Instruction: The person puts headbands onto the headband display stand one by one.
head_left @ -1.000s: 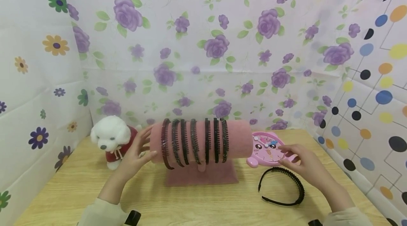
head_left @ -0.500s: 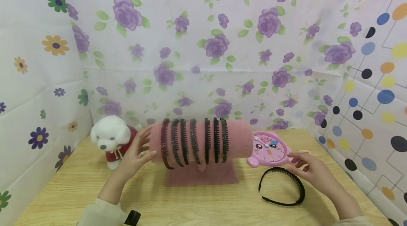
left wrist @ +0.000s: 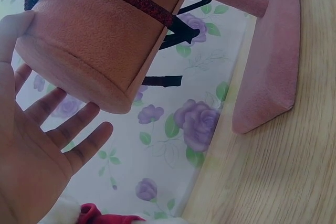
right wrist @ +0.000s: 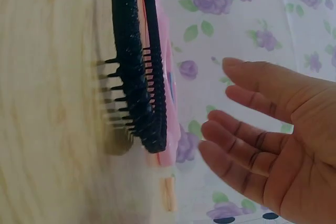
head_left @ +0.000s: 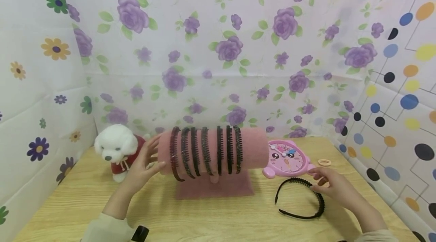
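Observation:
A pink padded headband stand (head_left: 255,147) stands mid-table with several dark toothed headbands round its roll; the leftmost headband (head_left: 174,155) is glittery deep red. My left hand (head_left: 141,166) is at the roll's left end, where its thumb and outstretched fingertips touch the padded edge (left wrist: 79,74) in the left wrist view. To the right, a black toothed headband (head_left: 321,204) lies on the table. Over its right side hovers my right hand (head_left: 335,187), holding nothing. In the right wrist view those fingers (right wrist: 236,169) are loosely bent and apart from the black headband (right wrist: 128,51).
Behind the black headband lies a pink toy clock (head_left: 286,158) with a cartoon face. A pale hair tie (head_left: 324,164) is at its right. A white plush dog (head_left: 117,145) in red sits behind my left hand. Patterned cloth walls (head_left: 211,105) border the wooden table (head_left: 238,219).
My right hand has drawn back from over the clock, rightward and nearer to me, uncovering the hair tie. My left hand stays at the roll's end. The head view has shifted slightly.

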Action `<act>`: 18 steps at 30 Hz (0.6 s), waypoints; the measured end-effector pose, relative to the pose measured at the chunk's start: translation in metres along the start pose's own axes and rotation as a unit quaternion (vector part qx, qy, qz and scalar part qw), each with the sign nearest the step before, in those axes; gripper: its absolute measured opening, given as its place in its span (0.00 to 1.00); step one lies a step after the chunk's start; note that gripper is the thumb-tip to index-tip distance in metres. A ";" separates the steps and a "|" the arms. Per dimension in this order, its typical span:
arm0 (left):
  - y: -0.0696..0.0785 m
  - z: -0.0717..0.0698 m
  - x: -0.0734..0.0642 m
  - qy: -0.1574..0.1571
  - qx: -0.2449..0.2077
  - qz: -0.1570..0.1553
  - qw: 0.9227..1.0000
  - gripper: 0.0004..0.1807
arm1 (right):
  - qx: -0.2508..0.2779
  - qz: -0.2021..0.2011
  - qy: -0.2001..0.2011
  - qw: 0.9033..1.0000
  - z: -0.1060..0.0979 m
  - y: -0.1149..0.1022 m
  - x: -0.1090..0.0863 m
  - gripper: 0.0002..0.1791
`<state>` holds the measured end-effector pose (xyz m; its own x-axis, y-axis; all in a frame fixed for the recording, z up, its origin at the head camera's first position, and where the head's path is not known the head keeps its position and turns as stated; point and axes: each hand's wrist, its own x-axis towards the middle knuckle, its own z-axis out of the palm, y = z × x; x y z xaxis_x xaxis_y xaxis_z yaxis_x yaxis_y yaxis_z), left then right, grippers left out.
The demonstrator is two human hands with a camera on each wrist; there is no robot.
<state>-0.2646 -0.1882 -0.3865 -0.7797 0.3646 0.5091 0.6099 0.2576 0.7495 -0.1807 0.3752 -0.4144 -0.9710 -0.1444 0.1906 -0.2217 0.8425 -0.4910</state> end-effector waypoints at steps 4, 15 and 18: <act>0.000 0.000 0.001 0.004 -0.001 0.005 1.000 0.43 | -0.007 0.014 -0.014 1.000 0.000 0.006 -0.002 0.26; 0.001 0.000 0.000 0.004 -0.003 0.005 1.000 0.43 | -0.004 0.049 -0.057 0.997 0.006 0.020 -0.004 0.25; 0.000 0.001 0.000 0.001 -0.001 0.003 1.000 0.43 | -0.001 0.050 -0.067 0.996 0.008 0.024 -0.006 0.25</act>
<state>-0.2641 -0.1873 -0.3869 -0.7765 0.3635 0.5147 0.6141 0.2536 0.7473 -0.1812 0.3918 -0.4341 -0.9913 -0.1288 0.0252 -0.1241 0.8572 -0.4997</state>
